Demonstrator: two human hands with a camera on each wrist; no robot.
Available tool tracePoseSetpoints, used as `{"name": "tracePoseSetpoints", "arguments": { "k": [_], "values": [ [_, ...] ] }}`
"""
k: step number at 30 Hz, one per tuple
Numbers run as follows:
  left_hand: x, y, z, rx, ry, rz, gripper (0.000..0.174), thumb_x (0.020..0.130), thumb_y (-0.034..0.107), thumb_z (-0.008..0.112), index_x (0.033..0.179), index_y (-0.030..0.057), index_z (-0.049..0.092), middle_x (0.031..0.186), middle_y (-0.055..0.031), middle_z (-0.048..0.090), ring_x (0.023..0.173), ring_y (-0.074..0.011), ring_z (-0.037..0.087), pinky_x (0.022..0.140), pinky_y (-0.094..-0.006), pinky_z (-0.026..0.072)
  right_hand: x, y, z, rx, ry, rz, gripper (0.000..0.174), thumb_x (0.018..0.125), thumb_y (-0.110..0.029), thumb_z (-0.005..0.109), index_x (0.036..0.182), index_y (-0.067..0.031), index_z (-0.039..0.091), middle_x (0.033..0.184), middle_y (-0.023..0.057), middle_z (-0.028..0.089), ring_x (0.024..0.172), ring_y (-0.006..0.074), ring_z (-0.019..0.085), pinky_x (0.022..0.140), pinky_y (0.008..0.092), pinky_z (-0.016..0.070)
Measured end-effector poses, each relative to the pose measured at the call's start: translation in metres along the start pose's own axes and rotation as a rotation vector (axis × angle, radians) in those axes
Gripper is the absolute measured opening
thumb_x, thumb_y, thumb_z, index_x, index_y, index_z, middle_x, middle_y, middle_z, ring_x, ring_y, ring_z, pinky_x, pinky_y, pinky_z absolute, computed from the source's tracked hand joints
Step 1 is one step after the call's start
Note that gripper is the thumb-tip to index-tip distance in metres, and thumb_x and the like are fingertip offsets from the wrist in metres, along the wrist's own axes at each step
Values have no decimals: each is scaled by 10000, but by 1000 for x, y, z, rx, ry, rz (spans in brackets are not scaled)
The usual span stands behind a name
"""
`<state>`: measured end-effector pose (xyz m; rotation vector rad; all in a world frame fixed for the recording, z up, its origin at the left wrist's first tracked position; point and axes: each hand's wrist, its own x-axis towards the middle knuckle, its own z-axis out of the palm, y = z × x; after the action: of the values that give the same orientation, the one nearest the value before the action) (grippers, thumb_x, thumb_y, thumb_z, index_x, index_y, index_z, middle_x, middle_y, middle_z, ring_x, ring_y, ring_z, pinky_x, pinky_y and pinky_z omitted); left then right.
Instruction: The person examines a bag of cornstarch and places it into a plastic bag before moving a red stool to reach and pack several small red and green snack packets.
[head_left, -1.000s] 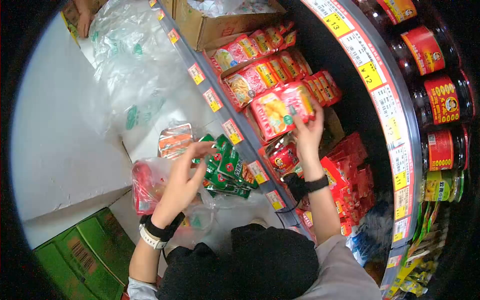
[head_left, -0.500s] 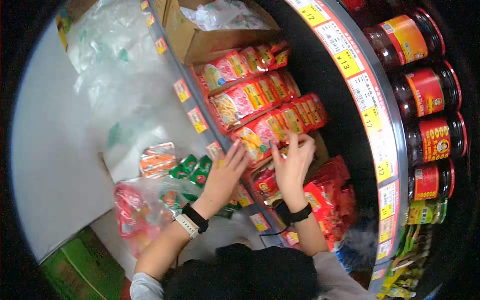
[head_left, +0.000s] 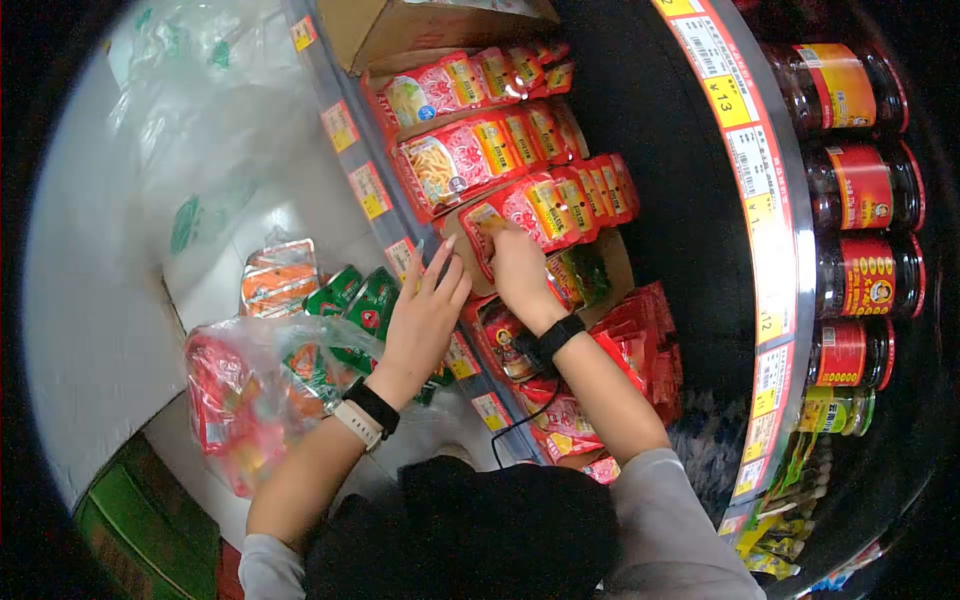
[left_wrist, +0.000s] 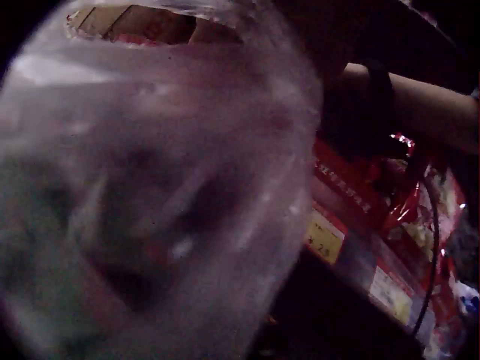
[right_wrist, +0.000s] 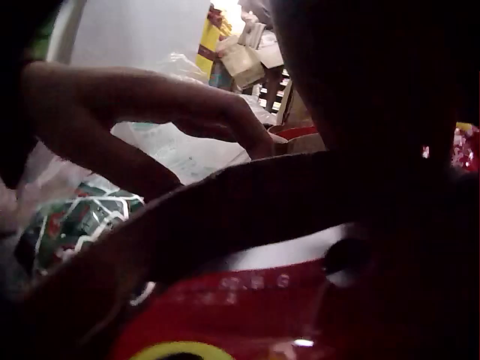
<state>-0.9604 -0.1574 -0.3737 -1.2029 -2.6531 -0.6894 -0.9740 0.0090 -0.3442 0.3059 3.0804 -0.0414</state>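
My right hand (head_left: 522, 272) reaches into a cardboard display box on the shelf, at the front of a row of red and yellow food packets (head_left: 540, 208). Its fingertips are hidden behind the back of the hand. Beside it, my left hand (head_left: 428, 312) extends its fingers over the shelf's front edge. The right wrist view shows left-hand fingers (right_wrist: 247, 127) touching the rim of the dark cardboard box (right_wrist: 225, 184). A red package (right_wrist: 217, 315) shows close below that rim. In the left wrist view, a clear plastic bag (left_wrist: 165, 195) covers much of the picture.
More red packets (head_left: 445, 168) stand in rows farther along the shelf, near a cardboard box (head_left: 430, 28). Green packets (head_left: 365, 305), an orange-striped pack (head_left: 278, 280) and a bagged red item (head_left: 220, 385) lie left. Dark jars (head_left: 865, 185) line the upper shelf at right.
The right hand lowered a red packet to the front of the row, let it go, then moved to the row's front. My left hand came over to the shelf edge.
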Motion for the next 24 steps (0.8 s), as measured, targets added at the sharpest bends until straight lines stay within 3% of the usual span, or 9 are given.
{"name": "tracePoseSetpoints", "arguments": {
  "k": [3, 7, 10, 13, 14, 17, 19, 23, 24],
  "values": [
    [0, 1, 1, -4, 6, 8, 428, 749, 108, 513, 1174, 59, 485, 1267, -83, 449, 1312, -234, 276, 1070, -434, 228, 2, 1, -1, -38, 37, 19, 218, 718, 21, 511, 912, -10, 605, 820, 222, 606, 759, 391, 598, 654, 462, 484],
    [-1, 5, 9, 23, 32, 20, 411, 770, 147, 510, 1167, 41, 494, 1236, -102, 466, 1305, -266, 275, 1051, -470, 236, 6, 2, -3, -126, 78, -70, 215, 675, -40, 602, 888, -12, 600, 786, 213, 610, 753, 372, 607, 655, 460, 484],
    [-11, 12, -30, -405, 102, 26, 612, 660, 6, 587, 1244, 12, 403, 1281, -169, 414, 1298, -294, 292, 1035, -446, 267, 3, 6, 1, -90, 84, -100, 128, 646, -37, 594, 753, 24, 631, 742, 232, 613, 720, 375, 617, 634, 454, 500],
    [-26, 3, -77, -678, 232, 71, 468, 654, -38, 530, 1117, 14, 485, 1142, -163, 506, 1107, -322, 473, 899, -430, 402, -4, -3, -6, -79, 41, -21, 134, 641, -71, 623, 729, 29, 631, 716, 253, 604, 705, 394, 610, 639, 463, 503],
    [-39, -7, -94, -659, 180, 10, 412, 653, -42, 518, 1061, 15, 507, 1075, -160, 532, 1034, -327, 505, 871, -419, 418, -6, -9, -10, -77, -39, 4, 177, 670, -92, 612, 789, 40, 618, 724, 250, 605, 714, 395, 608, 646, 466, 500],
    [-83, -47, -137, -588, 0, -129, 300, 654, -52, 489, 943, 13, 535, 945, -155, 576, 918, -346, 546, 818, -405, 443, -25, -56, -42, 118, 136, -54, 149, 760, -60, 552, 896, -47, 613, 729, 180, 612, 699, 341, 616, 608, 432, 481],
    [-109, -69, -154, -493, -421, -322, 369, 656, -59, 486, 1010, 25, 548, 954, -158, 574, 960, -341, 540, 854, -402, 434, -46, -85, -51, 452, 154, -197, 140, 775, -96, 547, 889, -42, 608, 685, 166, 602, 654, 313, 615, 591, 401, 478],
    [-175, -92, -111, -363, -298, -227, 442, 666, -52, 497, 1088, 62, 561, 999, -137, 575, 1049, -320, 508, 930, -417, 385, -99, -156, -60, 1138, -823, -287, 178, 765, -54, 504, 912, -1, 589, 769, 191, 601, 705, 310, 613, 640, 387, 482],
    [-184, -92, -106, -199, -364, -187, 421, 697, -12, 503, 1105, 74, 567, 1024, -129, 577, 1090, -297, 487, 961, -430, 345, -106, -163, -32, 1016, -699, -486, 239, 767, -54, 507, 993, 7, 558, 848, 205, 598, 768, 319, 607, 684, 401, 479]
  ]
}}
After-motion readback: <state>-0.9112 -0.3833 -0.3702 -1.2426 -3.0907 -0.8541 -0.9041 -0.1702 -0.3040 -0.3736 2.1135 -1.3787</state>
